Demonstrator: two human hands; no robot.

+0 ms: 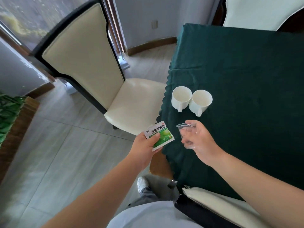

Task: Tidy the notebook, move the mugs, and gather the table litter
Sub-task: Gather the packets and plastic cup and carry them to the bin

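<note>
Two white mugs (181,97) (201,101) stand side by side, touching, near the left edge of the table with the dark green cloth (246,76). My left hand (144,148) holds a green and white sachet (160,135) just off the table's corner, above the floor. My right hand (200,142) grips a small clear plastic cup (185,130), tilted on its side, above the cloth's near left corner and in front of the mugs. No notebook is in view.
A cream chair with a dark frame (85,51) faces the table's left side. Another cream chair (218,206) is at the near edge by my body, and a third (256,12) at the far end. A green plant (8,112) sits at the left.
</note>
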